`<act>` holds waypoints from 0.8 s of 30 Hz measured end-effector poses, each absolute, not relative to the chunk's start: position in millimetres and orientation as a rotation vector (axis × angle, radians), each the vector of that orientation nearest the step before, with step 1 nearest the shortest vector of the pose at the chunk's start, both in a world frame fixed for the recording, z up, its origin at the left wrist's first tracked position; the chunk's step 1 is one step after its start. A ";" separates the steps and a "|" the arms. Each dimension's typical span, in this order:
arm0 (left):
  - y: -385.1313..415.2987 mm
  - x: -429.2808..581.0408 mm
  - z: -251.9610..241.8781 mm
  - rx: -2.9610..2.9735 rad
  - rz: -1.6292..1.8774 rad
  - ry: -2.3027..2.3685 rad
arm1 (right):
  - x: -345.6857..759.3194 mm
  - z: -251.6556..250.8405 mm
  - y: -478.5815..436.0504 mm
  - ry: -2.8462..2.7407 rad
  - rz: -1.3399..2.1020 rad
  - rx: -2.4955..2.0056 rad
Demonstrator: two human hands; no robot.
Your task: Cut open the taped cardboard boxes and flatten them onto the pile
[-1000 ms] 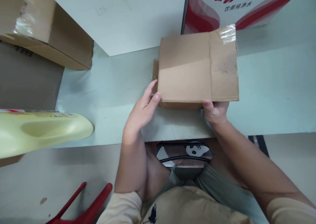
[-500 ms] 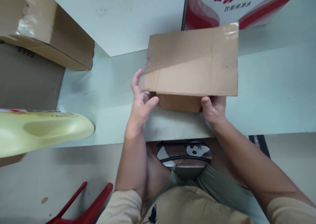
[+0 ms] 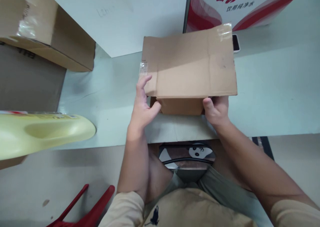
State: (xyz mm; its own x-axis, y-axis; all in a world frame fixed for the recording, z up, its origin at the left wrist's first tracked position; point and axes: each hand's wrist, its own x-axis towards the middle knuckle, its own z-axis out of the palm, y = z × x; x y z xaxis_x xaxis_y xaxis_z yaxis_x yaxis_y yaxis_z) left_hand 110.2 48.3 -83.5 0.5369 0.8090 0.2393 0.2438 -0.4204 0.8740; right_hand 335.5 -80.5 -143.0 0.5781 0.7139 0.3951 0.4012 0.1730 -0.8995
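Observation:
A brown cardboard box with its flaps spread out sits on the pale green table in front of me. My left hand holds its left near corner, fingers up against the left flap and thumb on the near wall. At the right near corner my right hand grips the box, thumb on the wall, fingers hidden under the flap. Bits of clear tape cling to the flap corners.
A red and white printed carton stands behind the box, and a phone's corner shows beside it. Larger cardboard boxes are at the left. A yellow plastic chair and a red chair are below left.
The left flap has swung out flat, widening the box's top. My left hand rose from the near corner to the flap's edge. The right hand stayed in place.

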 end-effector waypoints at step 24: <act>73.2 92.0 -85.8 1.589 0.998 1.153 | 357.5 -140.0 -81.5 -0.790 0.362 -1.375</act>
